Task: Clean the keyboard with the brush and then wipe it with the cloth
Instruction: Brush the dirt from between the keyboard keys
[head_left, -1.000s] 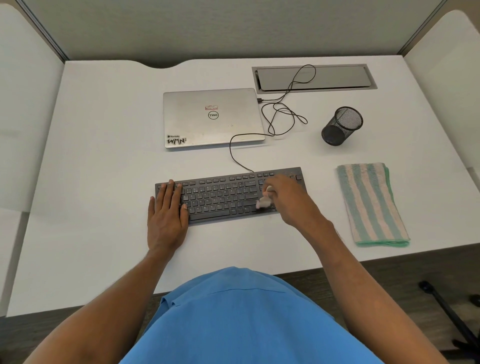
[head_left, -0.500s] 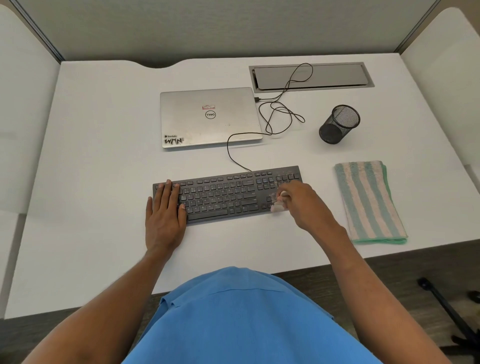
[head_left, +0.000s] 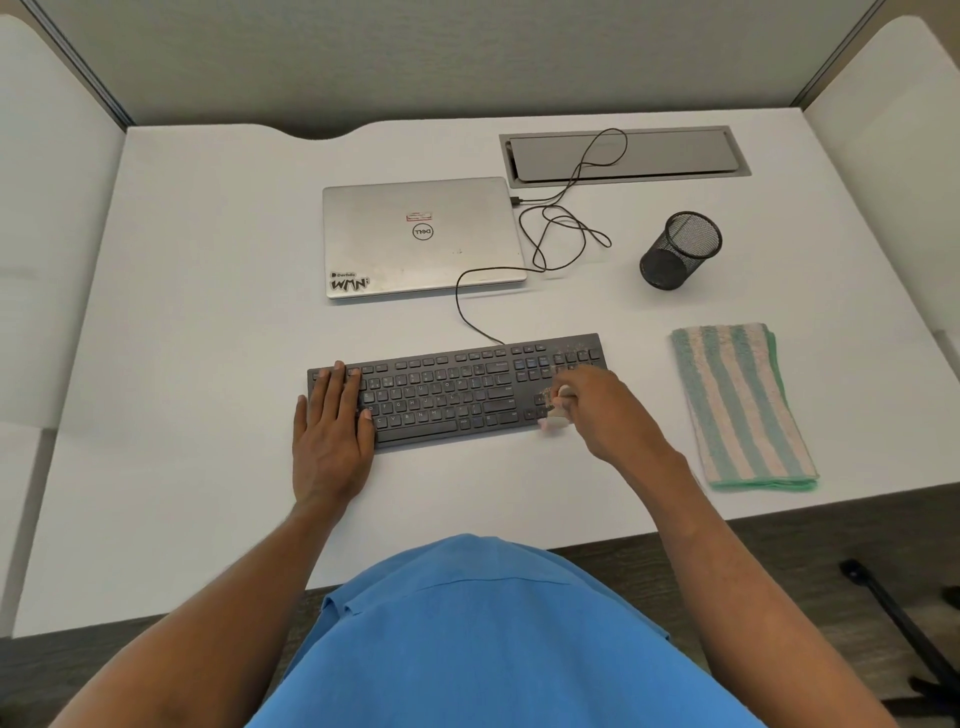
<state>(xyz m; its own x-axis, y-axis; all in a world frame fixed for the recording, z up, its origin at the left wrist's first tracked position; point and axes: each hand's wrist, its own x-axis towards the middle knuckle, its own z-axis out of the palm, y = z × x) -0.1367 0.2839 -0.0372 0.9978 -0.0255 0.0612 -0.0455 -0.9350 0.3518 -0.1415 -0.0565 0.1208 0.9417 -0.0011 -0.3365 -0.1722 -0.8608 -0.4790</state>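
**A:** Where is the keyboard?

**B:** The black keyboard (head_left: 457, 395) lies on the white desk (head_left: 182, 364), about midway along the near edge and a little back from it. Its right end is turned slightly away from the person.

**A:** And the hands?

**B:** The left hand (head_left: 332, 436) lies flat on the keyboard's left end. Its fingers are straight and close together over the keys, and the heel of the palm rests on the desk. The right hand (head_left: 608, 415) is curled round a small pale brush (head_left: 556, 415). The brush head is down at the keyboard's front edge, near its right end. It is blurred, so I can't make out the bristles. A few pale specks show on the keys at the far right.

**A:** The cloth?

**B:** The folded striped cloth (head_left: 737, 405), green and cream, lies by the desk's near right corner. It is well apart from the keyboard, and neither hand touches it.

**A:** What else is there?

**B:** A closed silver Dell laptop (head_left: 421, 239) sits behind the keyboard. A thin black cable (head_left: 561, 228) runs from the keyboard's back edge and loops up to the laptop's right side. A black mesh pen cup (head_left: 680, 249) sits to the right of the laptop. A grey cable hatch (head_left: 623, 156) is set into the desk at the far edge.
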